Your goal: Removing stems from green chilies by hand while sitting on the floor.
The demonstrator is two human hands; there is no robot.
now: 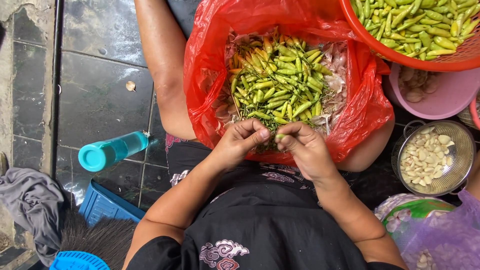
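At far left, a grey cloth (30, 210) lies crumpled on the dark tiled floor (100, 95), with a blue crate (105, 206) and a dark broom head (97, 237) beside it. Just right of these, a teal bottle (112, 151) lies on its side, cap toward the left. Next comes the left hand (240, 142), fingers curled together, pinching at the stem end of a small green chilli (279, 136). The right hand (305, 147) grips that same chilli between thumb and forefinger, so the pod sits between the two hands, nearer the right one; its long axis is too hidden to tell. Just above both hands, a red plastic bag (367, 105) gapes open, holding a heap of green chillies (280, 80). Farther right stand an orange basket (465, 57) of chillies, a pink bowl (450, 97), a metal strainer (465, 165) of peeled garlic, and a purple bag (450, 235).
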